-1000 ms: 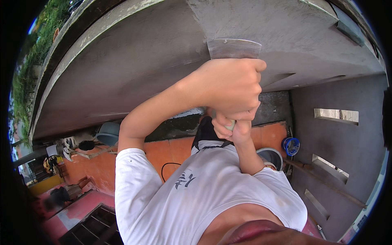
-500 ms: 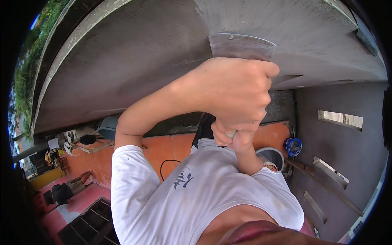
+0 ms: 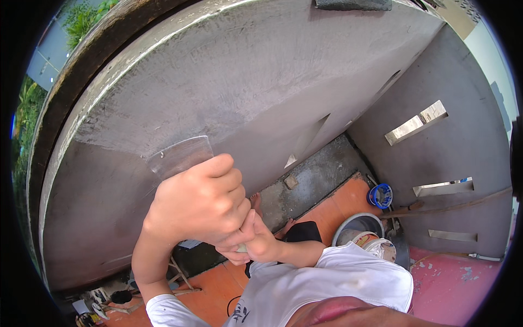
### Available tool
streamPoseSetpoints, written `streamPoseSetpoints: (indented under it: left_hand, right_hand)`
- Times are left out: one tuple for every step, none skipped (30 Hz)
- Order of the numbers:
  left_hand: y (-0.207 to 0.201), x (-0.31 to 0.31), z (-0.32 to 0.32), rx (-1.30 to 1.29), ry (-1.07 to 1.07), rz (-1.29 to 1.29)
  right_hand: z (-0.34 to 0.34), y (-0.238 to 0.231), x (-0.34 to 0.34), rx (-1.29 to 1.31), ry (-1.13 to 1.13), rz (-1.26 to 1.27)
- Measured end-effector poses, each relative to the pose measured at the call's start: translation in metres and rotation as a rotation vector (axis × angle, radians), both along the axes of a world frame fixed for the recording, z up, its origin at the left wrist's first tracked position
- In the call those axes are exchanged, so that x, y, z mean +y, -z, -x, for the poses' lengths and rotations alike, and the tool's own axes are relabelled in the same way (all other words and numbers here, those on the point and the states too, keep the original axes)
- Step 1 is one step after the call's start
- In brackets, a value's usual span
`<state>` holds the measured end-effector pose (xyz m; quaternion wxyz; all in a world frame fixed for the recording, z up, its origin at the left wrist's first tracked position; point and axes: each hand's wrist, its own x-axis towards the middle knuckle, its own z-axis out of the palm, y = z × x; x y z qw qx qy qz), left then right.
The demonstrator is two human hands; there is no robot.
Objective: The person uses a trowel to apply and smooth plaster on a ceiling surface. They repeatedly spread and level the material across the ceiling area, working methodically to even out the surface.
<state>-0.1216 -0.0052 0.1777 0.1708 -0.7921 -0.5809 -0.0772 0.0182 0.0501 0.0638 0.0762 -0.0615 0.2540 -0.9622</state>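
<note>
A putty knife with a wide, thin blade [image 3: 182, 155] lies with its edge against a grey plastered wall [image 3: 229, 71]. My left hand [image 3: 199, 199] is wrapped round it just behind the blade, knuckles up. Close below, my right hand [image 3: 264, 240] is closed at the rear of the pale handle [image 3: 241, 248], pressed against the left. Most of the handle is hidden by my fingers. Along the blade, the wall surface passes from a lighter, streaky grey to a darker grey at the lower left.
At the right a blue bucket [image 3: 379, 196], a grey basin [image 3: 357, 222] and a white bucket [image 3: 381, 249] stand on the floor. Behind them a side wall [image 3: 436, 155] has slot openings, with a wooden pole [image 3: 463, 201] against it. My feet stand below on orange flooring [image 3: 348, 191].
Both hands and the putty knife have moved left along the wall, and the blade is now tilted. The view has turned, showing more of the wall's top edge and the buckets.
</note>
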Motion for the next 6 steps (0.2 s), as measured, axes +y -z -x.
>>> streamPoseSetpoints:
  left_hand:
    - [-0.005,0.002,-0.003,-0.025,0.007,0.004]
    - [-0.012,0.006,-0.005,-0.050,0.016,0.008]
    - [-0.016,0.008,-0.010,-0.084,0.017,0.020]
    - [-0.016,0.007,-0.013,-0.042,-0.023,0.046]
    - [-0.015,0.006,-0.016,0.000,-0.062,0.073]
    - [-0.016,0.006,-0.017,0.045,-0.101,0.097]
  right_hand:
    - [-0.005,-0.004,-0.003,0.006,0.014,-0.017]
    - [-0.006,-0.009,0.000,0.030,0.014,-0.025]
    - [-0.009,-0.014,0.005,0.047,0.008,-0.026]
    - [-0.009,-0.014,0.008,0.063,-0.005,-0.029]
    - [-0.008,-0.012,0.010,0.066,-0.013,-0.016]
    - [-0.015,-0.011,0.011,0.067,-0.011,-0.016]
